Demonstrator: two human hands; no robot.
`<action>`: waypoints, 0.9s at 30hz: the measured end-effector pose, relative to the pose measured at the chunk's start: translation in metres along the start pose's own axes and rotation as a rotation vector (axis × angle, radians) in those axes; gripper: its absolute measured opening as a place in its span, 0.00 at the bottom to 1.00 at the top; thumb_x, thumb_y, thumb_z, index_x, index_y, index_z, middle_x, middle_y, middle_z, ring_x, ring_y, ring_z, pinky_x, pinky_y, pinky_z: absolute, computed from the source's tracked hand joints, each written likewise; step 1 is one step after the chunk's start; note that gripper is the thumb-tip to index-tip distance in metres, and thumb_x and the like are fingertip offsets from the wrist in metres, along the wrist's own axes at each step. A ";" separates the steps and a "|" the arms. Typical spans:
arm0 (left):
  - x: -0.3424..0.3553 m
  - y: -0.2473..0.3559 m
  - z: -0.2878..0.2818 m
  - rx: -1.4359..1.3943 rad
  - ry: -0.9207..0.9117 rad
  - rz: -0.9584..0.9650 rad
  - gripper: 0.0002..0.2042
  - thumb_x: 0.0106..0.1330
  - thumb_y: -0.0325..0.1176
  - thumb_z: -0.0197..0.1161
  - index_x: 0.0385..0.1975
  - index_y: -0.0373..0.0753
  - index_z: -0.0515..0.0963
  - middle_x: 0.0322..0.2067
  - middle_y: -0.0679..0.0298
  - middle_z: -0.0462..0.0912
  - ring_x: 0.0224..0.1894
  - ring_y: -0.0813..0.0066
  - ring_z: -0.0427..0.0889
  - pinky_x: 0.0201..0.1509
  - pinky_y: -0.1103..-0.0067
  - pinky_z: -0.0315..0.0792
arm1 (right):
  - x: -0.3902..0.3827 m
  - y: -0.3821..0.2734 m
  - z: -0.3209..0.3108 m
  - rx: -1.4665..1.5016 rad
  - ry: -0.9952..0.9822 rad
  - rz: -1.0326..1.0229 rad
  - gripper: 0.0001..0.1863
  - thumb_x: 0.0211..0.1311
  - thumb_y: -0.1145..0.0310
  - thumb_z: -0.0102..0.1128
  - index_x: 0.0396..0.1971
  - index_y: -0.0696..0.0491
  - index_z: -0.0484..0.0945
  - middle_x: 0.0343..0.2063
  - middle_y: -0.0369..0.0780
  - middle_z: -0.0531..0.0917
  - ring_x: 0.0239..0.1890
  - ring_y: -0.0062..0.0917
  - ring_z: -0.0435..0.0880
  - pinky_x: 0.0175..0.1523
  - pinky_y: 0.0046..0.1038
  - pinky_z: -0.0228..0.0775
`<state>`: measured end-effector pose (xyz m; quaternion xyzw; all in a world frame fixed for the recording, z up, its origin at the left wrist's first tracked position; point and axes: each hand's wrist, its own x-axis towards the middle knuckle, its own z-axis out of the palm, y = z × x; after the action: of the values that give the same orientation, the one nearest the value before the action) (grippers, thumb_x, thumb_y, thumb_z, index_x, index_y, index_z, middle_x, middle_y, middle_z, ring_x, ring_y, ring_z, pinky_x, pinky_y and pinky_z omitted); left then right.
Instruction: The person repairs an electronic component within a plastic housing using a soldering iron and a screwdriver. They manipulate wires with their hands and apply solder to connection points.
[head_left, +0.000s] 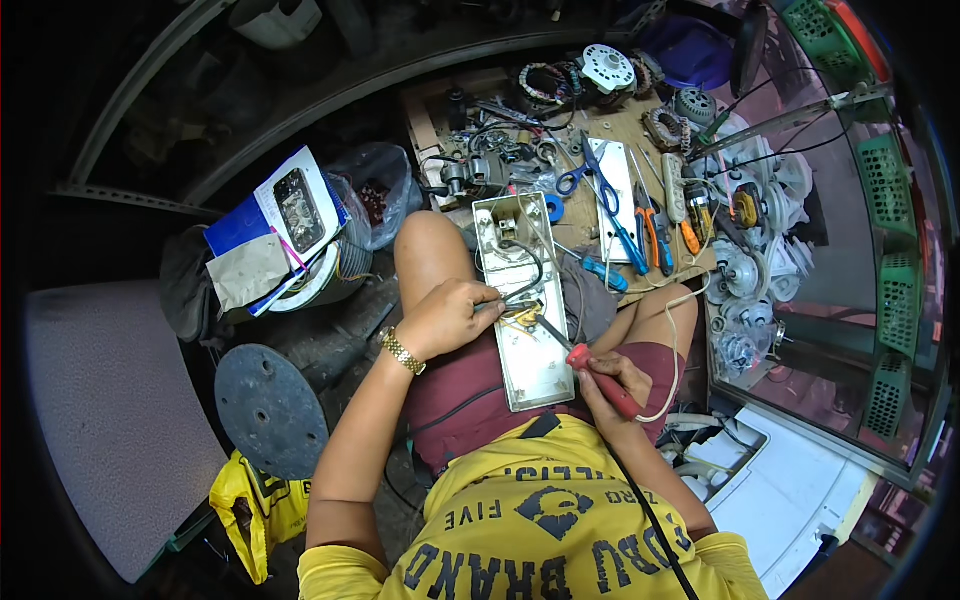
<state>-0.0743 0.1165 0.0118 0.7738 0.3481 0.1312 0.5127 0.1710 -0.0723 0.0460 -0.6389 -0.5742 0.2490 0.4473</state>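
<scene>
A long white casing [535,372] lies open-side up across my lap, with a black cable [541,268] curving inside it. Yellow wires or a small yellow part [524,317] sit in its middle. My left hand [448,318], a gold watch on its wrist, reaches over the casing's left edge. Its thumb and fingers pinch together beside the yellow part; what they hold is too small to name. In my right hand [615,378] is a soldering iron [579,357] with a red handle and pale cord. Its dark tip points up-left, at or close to the yellow part.
Ahead, a wooden board [625,125] carries blue scissors [600,175], pliers [656,235], screwdrivers and motor parts. A grey cloth [588,300] lies right of the casing. Books and a phone [297,208] top a bucket at left, above a round dark stool [270,410]. Green baskets [885,185] hang at right.
</scene>
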 end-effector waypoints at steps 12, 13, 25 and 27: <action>-0.030 0.017 -0.052 -0.174 0.165 -0.051 0.11 0.77 0.33 0.61 0.37 0.29 0.81 0.33 0.55 0.83 0.39 0.62 0.83 0.49 0.71 0.76 | 0.004 0.001 -0.007 -0.005 0.030 -0.039 0.10 0.57 0.83 0.74 0.34 0.60 0.80 0.33 0.46 0.89 0.36 0.31 0.92 0.46 0.29 0.82; -0.036 0.013 -0.059 -0.162 0.249 -0.001 0.12 0.78 0.33 0.60 0.37 0.29 0.81 0.33 0.57 0.81 0.40 0.67 0.81 0.49 0.73 0.74 | 0.004 0.002 -0.007 -0.005 0.033 -0.038 0.10 0.57 0.83 0.74 0.34 0.60 0.80 0.33 0.46 0.89 0.36 0.31 0.92 0.46 0.29 0.82; -0.088 -0.069 -0.103 -0.129 0.838 -0.176 0.12 0.79 0.34 0.61 0.40 0.29 0.82 0.52 0.60 0.77 0.54 0.71 0.77 0.59 0.74 0.71 | 0.004 0.003 -0.003 -0.001 0.018 -0.058 0.12 0.55 0.83 0.76 0.35 0.60 0.81 0.33 0.47 0.89 0.34 0.33 0.92 0.41 0.28 0.83; -0.091 -0.079 -0.099 -0.020 0.882 -0.185 0.12 0.78 0.34 0.62 0.41 0.29 0.82 0.53 0.57 0.77 0.56 0.67 0.78 0.60 0.73 0.71 | 0.006 -0.002 -0.002 -0.005 -0.019 -0.118 0.12 0.55 0.84 0.76 0.35 0.60 0.81 0.32 0.47 0.88 0.33 0.35 0.91 0.40 0.29 0.82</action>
<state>-0.2273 0.1436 -0.0001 0.6044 0.5999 0.4054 0.3323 0.1730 -0.0674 0.0494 -0.6027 -0.6157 0.2265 0.4541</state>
